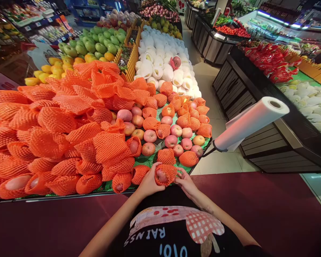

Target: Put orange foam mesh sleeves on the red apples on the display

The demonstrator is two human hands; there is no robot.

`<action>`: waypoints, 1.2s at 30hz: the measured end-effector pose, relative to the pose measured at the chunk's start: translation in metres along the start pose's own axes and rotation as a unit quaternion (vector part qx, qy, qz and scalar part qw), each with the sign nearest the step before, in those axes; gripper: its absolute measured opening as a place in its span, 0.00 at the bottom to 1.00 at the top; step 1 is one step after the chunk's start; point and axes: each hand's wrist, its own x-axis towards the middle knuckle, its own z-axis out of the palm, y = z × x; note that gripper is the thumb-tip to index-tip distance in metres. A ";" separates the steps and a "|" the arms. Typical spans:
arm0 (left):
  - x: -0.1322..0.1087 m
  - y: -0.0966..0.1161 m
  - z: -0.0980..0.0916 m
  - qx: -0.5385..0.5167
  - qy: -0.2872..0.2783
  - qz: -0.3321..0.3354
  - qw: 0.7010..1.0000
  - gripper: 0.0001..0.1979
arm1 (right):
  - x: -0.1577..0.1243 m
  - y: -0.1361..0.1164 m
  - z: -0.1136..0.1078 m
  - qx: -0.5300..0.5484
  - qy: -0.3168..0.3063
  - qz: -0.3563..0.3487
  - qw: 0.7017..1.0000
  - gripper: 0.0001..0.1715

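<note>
Holding one apple (pixel 161 175), inside one orange net (pixel 171 172), near the front edge of the fruit stand (pixel 69 196): curving the left hand (pixel 149 182) around one side, touching the other side with bent fingers of the right hand (pixel 188 185). Cannot tell if pinching the net there. Can count, just beyond, two netted apples (pixel 166 156) and, farther right, one roll of plastic (pixel 250 123).

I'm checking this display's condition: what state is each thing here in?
Netted apple: held, partly exposed
Left hand: gripping that apple
Right hand: touching its net
Loose apples: unwrapped
Orange nets: heaped, some filled
White-netted fruit: mostly wrapped
Green fruit: uncovered
Bag roll: tilted, partly unwound
</note>
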 end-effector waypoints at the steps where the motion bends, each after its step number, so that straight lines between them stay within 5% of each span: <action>1: 0.002 0.000 -0.003 0.081 0.002 0.004 0.997 0.45 | 0.002 0.001 0.000 -0.001 0.016 0.005 1.000 0.43; 6: 0.014 0.005 -0.015 0.390 -0.031 0.026 0.920 0.39 | 0.001 -0.001 0.001 -0.060 0.013 0.031 0.998 0.55; 15: 0.038 0.000 0.008 0.439 -0.086 -0.023 0.894 0.42 | -0.001 -0.011 0.004 -0.110 -0.033 0.032 0.993 0.51; 19: 0.041 -0.001 0.003 0.431 -0.079 -0.042 0.898 0.48 | 0.004 -0.013 0.002 -0.122 -0.042 0.035 0.991 0.47; 21: 0.042 0.006 -0.010 0.428 -0.072 -0.039 0.900 0.45 | 0.006 -0.014 0.001 -0.134 -0.048 0.036 0.989 0.44; 25: 0.053 0.039 -0.060 0.409 -0.025 0.009 0.912 0.20 | 0.008 -0.015 -0.001 -0.147 -0.056 0.034 0.987 0.36; 27: 0.062 0.057 -0.092 0.415 0.100 0.036 0.904 0.15 | 0.009 -0.016 -0.001 -0.147 -0.057 0.029 0.987 0.34; 29: 0.071 0.068 -0.122 0.442 0.265 0.022 0.857 0.17 | 0.009 -0.017 0.000 -0.147 -0.059 0.026 0.987 0.32; 31: 0.078 0.072 -0.145 0.459 0.364 -0.032 0.810 0.21 | 0.009 -0.019 0.001 -0.151 -0.064 0.024 0.986 0.31; 33: 0.083 0.070 -0.160 0.476 0.374 -0.099 0.790 0.25 | 0.008 -0.022 0.002 -0.155 -0.070 0.020 0.985 0.30; 36: 0.088 0.067 -0.169 0.498 0.310 -0.163 0.793 0.26 | 0.007 -0.024 0.004 -0.158 -0.077 0.013 0.984 0.28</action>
